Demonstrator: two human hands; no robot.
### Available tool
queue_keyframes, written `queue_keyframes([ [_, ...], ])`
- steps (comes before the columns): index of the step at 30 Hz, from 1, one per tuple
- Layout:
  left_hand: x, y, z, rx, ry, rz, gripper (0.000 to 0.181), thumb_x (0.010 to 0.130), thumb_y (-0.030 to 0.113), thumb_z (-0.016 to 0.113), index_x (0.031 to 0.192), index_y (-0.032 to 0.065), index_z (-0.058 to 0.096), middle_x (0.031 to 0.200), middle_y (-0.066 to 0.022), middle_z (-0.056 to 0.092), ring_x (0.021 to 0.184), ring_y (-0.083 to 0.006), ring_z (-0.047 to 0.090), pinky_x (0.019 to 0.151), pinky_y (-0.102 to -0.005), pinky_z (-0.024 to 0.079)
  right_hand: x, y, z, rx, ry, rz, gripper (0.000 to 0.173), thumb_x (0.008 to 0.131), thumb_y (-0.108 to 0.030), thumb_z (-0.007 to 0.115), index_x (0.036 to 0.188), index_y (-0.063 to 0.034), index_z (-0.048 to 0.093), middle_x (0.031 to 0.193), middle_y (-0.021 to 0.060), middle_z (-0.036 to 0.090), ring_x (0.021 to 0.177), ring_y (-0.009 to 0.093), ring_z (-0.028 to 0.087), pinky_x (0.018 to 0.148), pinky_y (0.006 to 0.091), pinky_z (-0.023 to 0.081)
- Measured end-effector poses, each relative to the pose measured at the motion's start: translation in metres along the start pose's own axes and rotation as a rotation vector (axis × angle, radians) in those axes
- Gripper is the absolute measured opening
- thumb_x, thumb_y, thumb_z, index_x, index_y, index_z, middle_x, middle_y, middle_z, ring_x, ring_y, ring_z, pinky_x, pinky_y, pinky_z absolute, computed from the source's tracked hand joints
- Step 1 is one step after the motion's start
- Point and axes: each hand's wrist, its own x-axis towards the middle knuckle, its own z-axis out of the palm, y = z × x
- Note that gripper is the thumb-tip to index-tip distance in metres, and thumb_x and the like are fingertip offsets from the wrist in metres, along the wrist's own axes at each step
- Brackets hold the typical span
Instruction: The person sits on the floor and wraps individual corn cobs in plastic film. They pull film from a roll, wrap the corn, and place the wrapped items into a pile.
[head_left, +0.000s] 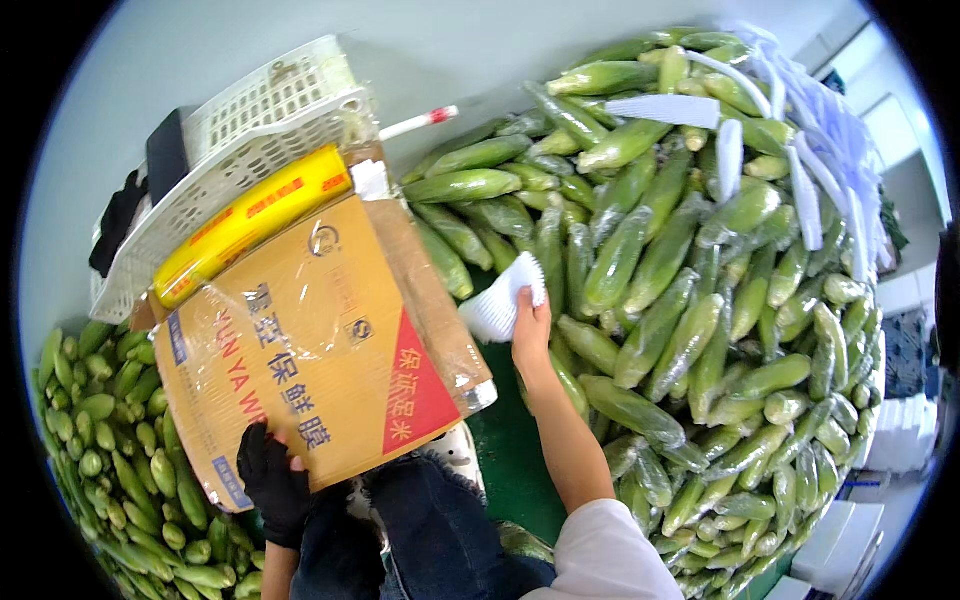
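My left hand (274, 484), in a black glove, rests at the near edge of a cardboard box (300, 337) with printed writing; its finger shapes are partly hidden. A white foam net sleeve (504, 300) is held in my bare right hand (531, 326), between the box and a large pile of corn. Beside the right hand lie green ears of corn in their husks (652, 345), many in clear film. A yellow printed roll (255, 223) lies along the far side of the box.
A white plastic basket (232, 165) stands behind the roll, with a black glove (118, 221) on its left. Unwrapped corn (142, 465) is heaped at left. More foam sleeves (664, 110) lie on the right pile. White boxes (836, 536) stand at far right.
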Motion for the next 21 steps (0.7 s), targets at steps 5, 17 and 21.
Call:
queue_keyframes([
  [5,-0.006,-0.01,-0.011,-0.019,0.022,-0.06,0.041,0.091,0.026,0.053,0.123,0.0004,0.057,0.133,-0.0234,0.05,0.126,-0.0414,0.045,0.103,-0.0498,0.035,-0.004,-0.109,-0.025,-1.022,-0.541,-0.01,0.043,0.088,-0.039,0.068,0.105,-0.0002,0.064,0.1,0.0068,0.067,0.087,0.018,0.06,0.078,0.0342,0.049],
  [17,-0.01,0.013,0.006,-0.091,0.102,0.028,0.041,0.087,0.019,0.059,0.124,0.0023,0.058,0.133,-0.0216,0.052,0.125,-0.0398,0.046,0.104,-0.0482,0.036,0.102,-0.501,-0.205,0.343,0.093,-0.566,0.086,0.098,-0.048,0.048,0.152,-0.005,-0.002,0.153,0.0202,0.026,0.132,0.038,0.04,0.104,0.0486,0.042],
  [21,-0.012,-0.009,-0.006,-0.079,0.144,-0.008,0.04,0.085,0.025,0.06,0.119,0.0038,0.058,0.129,-0.0213,0.053,0.121,-0.0408,0.048,0.102,-0.0508,0.035,0.075,-0.362,-0.117,0.097,0.195,-0.476,0.025,0.096,-0.031,0.056,0.093,-0.0074,0.064,0.075,0.0013,0.061,0.067,0.012,0.055,0.057,0.0279,0.039],
])
